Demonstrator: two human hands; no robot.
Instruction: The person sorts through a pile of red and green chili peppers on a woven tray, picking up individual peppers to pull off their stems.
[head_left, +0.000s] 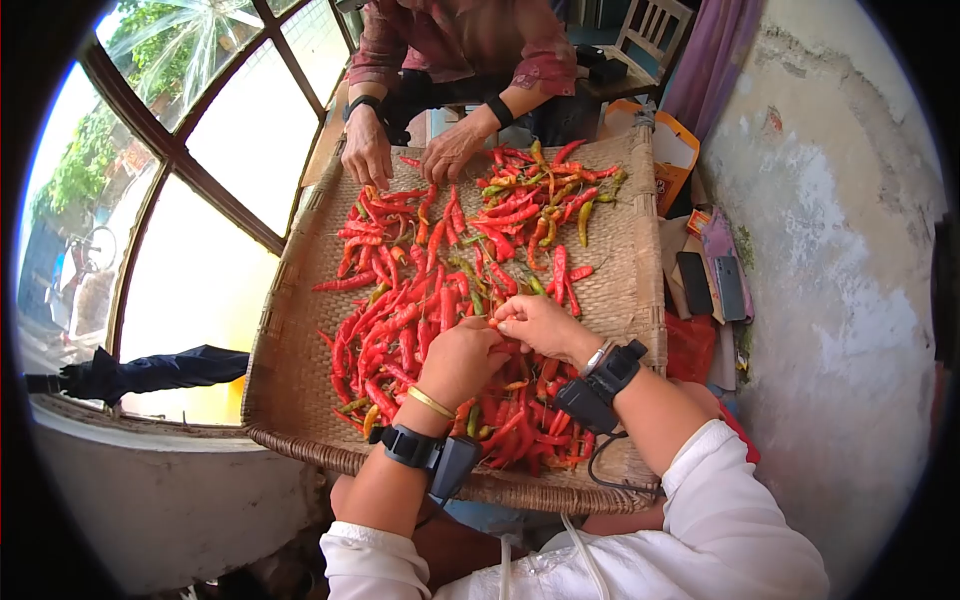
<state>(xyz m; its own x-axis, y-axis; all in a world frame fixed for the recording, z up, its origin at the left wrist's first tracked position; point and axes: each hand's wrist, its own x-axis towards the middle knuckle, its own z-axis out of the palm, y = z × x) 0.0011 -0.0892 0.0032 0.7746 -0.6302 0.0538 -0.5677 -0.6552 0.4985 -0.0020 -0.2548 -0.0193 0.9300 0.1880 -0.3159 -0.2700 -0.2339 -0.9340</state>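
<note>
Over the middle of a woven tray (610, 310), my left hand (462, 358) and my right hand (545, 327) meet fingertip to fingertip. Both are closed in a pinch on a small orange-red chili pepper (493, 322), mostly covered by the fingers. Beneath them lies a heap of red chili peppers (395, 320), with green and orange ones mixed in. Toward the far right of the tray is another pile of red and green peppers (520, 205).
Across the tray, a person's two hands (452, 150) touch the peppers at the far edge. A window (215, 170) and a folded dark umbrella (170, 375) are at left. Two phones (730, 288) lie right of the tray, near the wall (820, 250). A wooden chair (645, 45) stands behind.
</note>
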